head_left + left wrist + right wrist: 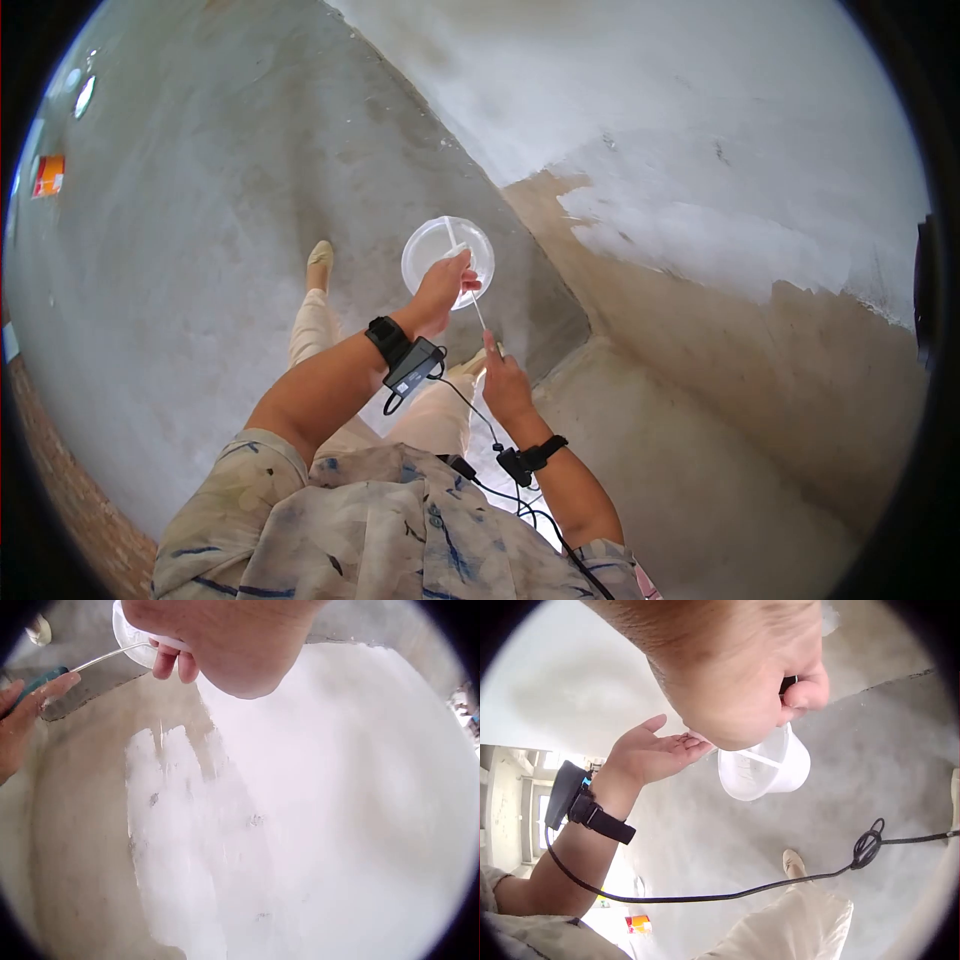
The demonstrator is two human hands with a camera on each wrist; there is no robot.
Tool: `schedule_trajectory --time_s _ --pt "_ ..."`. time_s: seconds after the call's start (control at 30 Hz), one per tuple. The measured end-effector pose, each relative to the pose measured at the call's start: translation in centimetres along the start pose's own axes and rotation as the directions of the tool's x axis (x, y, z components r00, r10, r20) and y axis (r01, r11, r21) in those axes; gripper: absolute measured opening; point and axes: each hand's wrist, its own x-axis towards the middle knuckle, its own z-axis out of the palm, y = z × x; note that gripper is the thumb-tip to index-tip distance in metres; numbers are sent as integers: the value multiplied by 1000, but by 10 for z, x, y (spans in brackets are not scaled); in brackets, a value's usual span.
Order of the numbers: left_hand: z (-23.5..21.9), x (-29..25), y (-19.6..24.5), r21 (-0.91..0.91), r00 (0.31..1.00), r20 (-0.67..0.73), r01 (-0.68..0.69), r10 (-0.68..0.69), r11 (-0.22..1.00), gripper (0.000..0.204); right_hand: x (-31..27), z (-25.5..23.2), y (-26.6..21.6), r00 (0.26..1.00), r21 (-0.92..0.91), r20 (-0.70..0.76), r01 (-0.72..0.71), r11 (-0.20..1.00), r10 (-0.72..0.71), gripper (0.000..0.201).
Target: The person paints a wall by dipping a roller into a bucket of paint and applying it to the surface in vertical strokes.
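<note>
My right hand [508, 385] grips the teal handle [39, 686] of a small paint roller. The roller's thin metal rod [105, 657] runs from there toward my left hand [437, 292]. The fingers of that hand curl around the white roller head [457, 250], most of which the hand covers in the left wrist view. Beneath the left hand, a round white bucket [799, 766] stands on the floor, with a narrow white strip [763, 758] across its mouth.
To the right rises a wall [720, 130], white above with a ragged lower edge and brown bare plaster [720, 320] beneath. The concrete floor [220, 200] meets it at a corner. An orange container [48, 176] is far left. A black cable [705, 898] hangs from the wrist gear.
</note>
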Motion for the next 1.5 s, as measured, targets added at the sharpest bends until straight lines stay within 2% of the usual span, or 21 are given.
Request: schedule_trajectory --time_s 0.1,0.2,0.4,0.5,0.57,0.6,0.67,0.7,0.77,0.8,0.83,0.87,0.9,0.97,1.07,1.2,1.27,1.5 --pt "5 -2 4 1 999 39 7 -7 1000 32 -3 -1 6 1000 -50 -7 -18 999 17 58" --pt "9 -2 5 8 999 52 16 -16 1000 33 -5 1 10 997 -73 -68 19 997 -24 69" --pt "21 2 12 30 999 17 30 -31 999 36 1 -6 11 977 46 -214 31 998 -21 56" --pt "28 10 20 -2 1000 13 18 -18 1000 34 3 -21 10 978 120 -208 3 993 22 57" --pt "32 14 23 -52 1000 -19 1 -2 999 29 4 -25 12 940 263 -341 85 961 10 56" --pt "33 15 24 -51 1000 -15 3 -4 999 29 4 -33 10 939 262 -343 81 962 14 56" --pt "27 16 27 -59 998 -56 2 -5 998 30 8 -48 4 928 446 -317 -38 894 197 55" --pt "24 19 26 -60 998 -65 17 -21 998 33 14 -50 7 927 448 -317 -40 893 200 55" --pt "16 22 23 -53 998 -61 14 -18 998 36 29 -57 16 864 627 -365 -47 778 346 55" --pt "12 23 23 -47 998 -55 11 -14 999 39 37 -71 9 865 627 -363 -47 777 346 55" --pt "8 23 23 -46 998 -58 11 -13 999 39 45 -94 -7 857 856 -217 -63 513 467 56" --pt "4 20 21 -56 998 -62 0 -4 998 41 54 -108 -16 850 979 -40 -73 193 525 58" --pt "1 20 21 -57 998 -65 -4 0 998 42 67 -110 -16 851 979 -36 -75 189 523 58" --pt "-1 20 22 -49 996 -87 -3 -1 999 43 96 -112 -12 826 997 31 18 -81 563 61" --pt "-10 25 15 -39 993 -114 5 -10 999 43 138 -93 -4 810 988 89 3 -156 579 63" --pt "-16 28 -12 -70 986 -167 13 -25 997 40 182 -51 27 827 981 116 -9 -194 550 60" --pt "-27 36 -26 -73 987 -156 16 -27 997 39 206 -33 39 801 978 148 -33 -204 580 60" --pt "-69 59 -76 -107 968 -227 83 -105 991 39 262 29 104 819 960 242 -124 -252 519 59"
